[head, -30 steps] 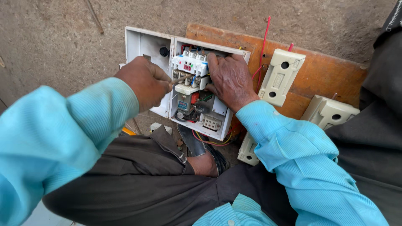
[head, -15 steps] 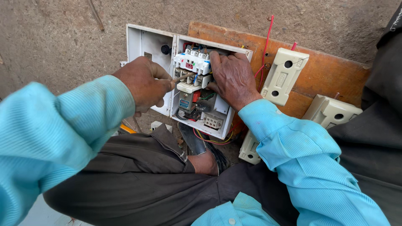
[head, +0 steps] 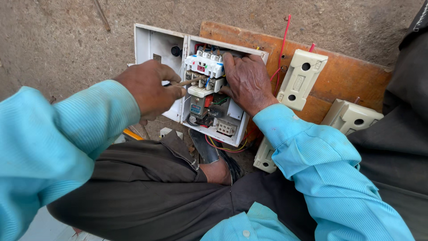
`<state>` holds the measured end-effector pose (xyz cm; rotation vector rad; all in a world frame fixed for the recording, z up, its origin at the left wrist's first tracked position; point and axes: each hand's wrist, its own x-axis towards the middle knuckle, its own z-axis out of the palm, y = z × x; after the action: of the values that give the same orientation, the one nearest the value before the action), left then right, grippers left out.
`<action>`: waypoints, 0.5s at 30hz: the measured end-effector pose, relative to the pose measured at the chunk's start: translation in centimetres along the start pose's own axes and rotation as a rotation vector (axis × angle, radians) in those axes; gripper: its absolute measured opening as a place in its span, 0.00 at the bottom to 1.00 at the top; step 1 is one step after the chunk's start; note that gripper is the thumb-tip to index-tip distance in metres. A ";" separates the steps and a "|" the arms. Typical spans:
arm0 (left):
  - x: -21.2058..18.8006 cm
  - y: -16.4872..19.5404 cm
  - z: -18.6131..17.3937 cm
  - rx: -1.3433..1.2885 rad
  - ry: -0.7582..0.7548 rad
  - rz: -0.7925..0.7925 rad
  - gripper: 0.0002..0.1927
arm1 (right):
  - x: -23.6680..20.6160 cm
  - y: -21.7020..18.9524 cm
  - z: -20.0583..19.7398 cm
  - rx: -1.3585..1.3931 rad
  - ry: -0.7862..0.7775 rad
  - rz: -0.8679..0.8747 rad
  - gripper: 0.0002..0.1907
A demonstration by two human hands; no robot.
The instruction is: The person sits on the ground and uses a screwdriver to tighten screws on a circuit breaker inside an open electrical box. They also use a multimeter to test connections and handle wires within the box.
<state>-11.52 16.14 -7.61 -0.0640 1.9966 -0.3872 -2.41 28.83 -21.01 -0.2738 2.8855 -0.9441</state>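
1. L hand [head: 149, 89]: fingers clamped on thin tool [head: 189, 81], tip pointing at white terminal block [head: 205, 65], just past fingertips.
2. R hand [head: 247, 80]: fingers together, pressed flat on block's right side, inside open switch box [head: 154, 42].
3. Beige sockets [head: 301, 79] on wood board [head: 343, 76], beyond R knuckles.

Single head camera looks steeply down, close over the lap.

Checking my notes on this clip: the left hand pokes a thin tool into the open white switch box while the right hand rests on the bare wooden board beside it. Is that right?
Not quite. The right hand is not on the wooden board; it is inside the open white switch box, fingers against the terminal block, as the head view shows. The left hand does hold a thin tool into the box.
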 end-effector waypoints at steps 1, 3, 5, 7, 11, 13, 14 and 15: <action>0.2 -0.1 -0.2 -0.174 -0.070 -0.117 0.16 | 0.0 0.1 0.4 0.011 0.007 0.001 0.37; 0.5 0.2 -0.1 0.025 0.088 0.077 0.15 | -0.1 0.4 1.1 0.030 0.021 -0.001 0.41; 0.2 0.3 0.4 0.479 0.099 0.273 0.14 | -0.2 0.7 1.8 -0.001 0.039 -0.013 0.40; -0.4 0.4 0.9 1.189 -0.014 0.482 0.19 | -0.5 0.9 2.2 -0.003 0.024 -0.002 0.39; -0.9 0.6 1.1 0.959 0.094 0.465 0.14 | -0.4 0.9 2.6 0.031 -0.009 0.004 0.39; -0.9 0.8 1.0 0.641 0.131 0.245 0.21 | -0.5 1.0 2.7 0.017 -0.003 0.005 0.38; -0.8 0.8 0.8 0.366 0.039 0.121 0.20 | -0.5 1.0 2.7 0.005 0.012 -0.005 0.37; -0.6 0.8 0.4 0.091 -0.052 -0.005 0.19 | -0.6 1.0 2.6 -0.007 0.027 -0.015 0.35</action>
<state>-10.76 16.92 -7.49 -0.0218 1.9258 -0.4752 -1.63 28.21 -23.65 -0.2856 2.9160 -0.9476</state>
